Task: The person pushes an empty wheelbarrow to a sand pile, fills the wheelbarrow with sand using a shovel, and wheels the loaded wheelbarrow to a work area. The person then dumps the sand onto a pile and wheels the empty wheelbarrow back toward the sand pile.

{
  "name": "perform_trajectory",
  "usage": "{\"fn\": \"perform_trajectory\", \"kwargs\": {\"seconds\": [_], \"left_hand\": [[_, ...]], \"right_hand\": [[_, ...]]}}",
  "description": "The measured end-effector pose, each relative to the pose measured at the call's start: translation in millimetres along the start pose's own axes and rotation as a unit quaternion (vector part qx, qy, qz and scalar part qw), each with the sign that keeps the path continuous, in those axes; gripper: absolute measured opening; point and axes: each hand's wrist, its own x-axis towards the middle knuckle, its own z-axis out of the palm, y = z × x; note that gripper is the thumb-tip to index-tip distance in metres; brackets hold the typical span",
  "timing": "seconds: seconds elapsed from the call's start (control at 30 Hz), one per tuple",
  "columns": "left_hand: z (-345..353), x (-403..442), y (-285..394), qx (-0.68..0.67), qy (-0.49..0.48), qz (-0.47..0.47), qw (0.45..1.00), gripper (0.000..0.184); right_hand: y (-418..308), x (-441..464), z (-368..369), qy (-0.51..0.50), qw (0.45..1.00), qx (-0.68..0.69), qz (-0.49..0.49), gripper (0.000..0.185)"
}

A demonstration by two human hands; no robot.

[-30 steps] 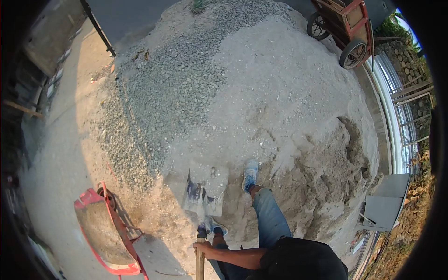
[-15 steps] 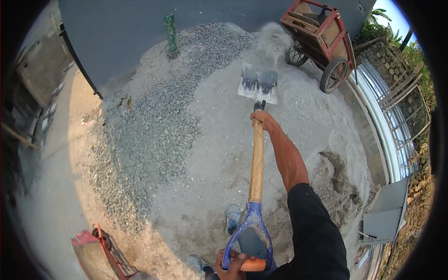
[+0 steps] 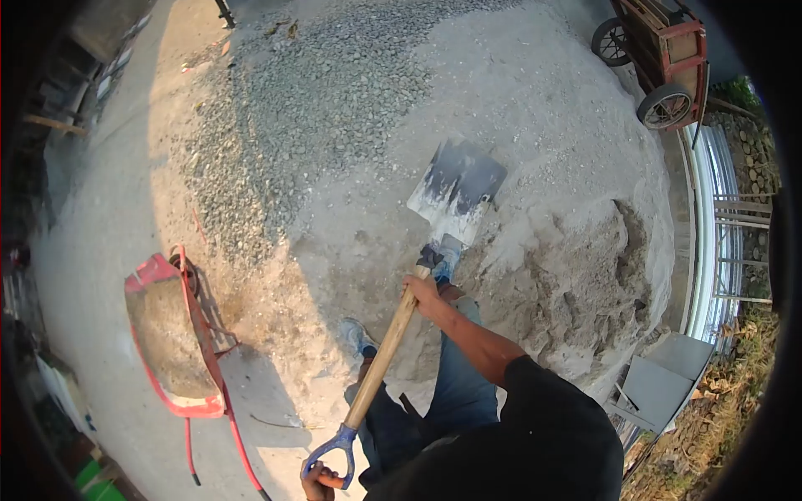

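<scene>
A shovel (image 3: 386, 361) with a wooden shaft slants across the lower middle, its flat metal blade (image 3: 458, 188) pointing forward over the grey sand. No load shows on the blade. My right hand (image 3: 420, 294) is wrapped round the shaft just below the blade socket. At the other end, my left hand (image 3: 321, 482) grips the orange bar of the blue D-handle (image 3: 332, 455). Under the blade and beyond it spreads the sand pile (image 3: 535, 150), dug out and rough on its right side, with grey gravel (image 3: 326, 108) to its left.
A red wheelbarrow (image 3: 177, 338) stands at the lower left. At the upper right is a red two-wheeled cart (image 3: 678, 58). Corrugated metal sheets (image 3: 720, 242) and a grey metal box (image 3: 660, 384) lie along the right edge. My shoes (image 3: 357, 336) are on the sandy ground.
Half a second ago the shovel reached far forward as sand flew off near the cart. Now the shovel is drawn back toward my legs and tilted, with both hands still on it.
</scene>
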Motion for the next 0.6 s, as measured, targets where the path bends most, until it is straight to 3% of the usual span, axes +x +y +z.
{"fn": "perform_trajectory", "kwargs": {"seconds": [0.17,0.37,0.43,0.6], "left_hand": [[-154,-18,-41,-0.029,0.179,0.039,0.983,0.011],[-161,-22,-28,0.033,0.290,0.076,0.953,0.011],[-153,-20,-13,0.061,0.305,0.098,0.945,0.010],[-117,-19,34,0.135,0.322,0.171,0.921,0.010]], "right_hand": [[146,-66,56,-0.036,0.998,-0.021,0.040,0.013],[252,-146,117,-0.160,0.971,0.004,0.175,0.017],[273,-164,134,-0.157,0.959,0.019,0.235,0.017],[256,-152,140,-0.164,0.934,0.090,0.305,0.017]]}}
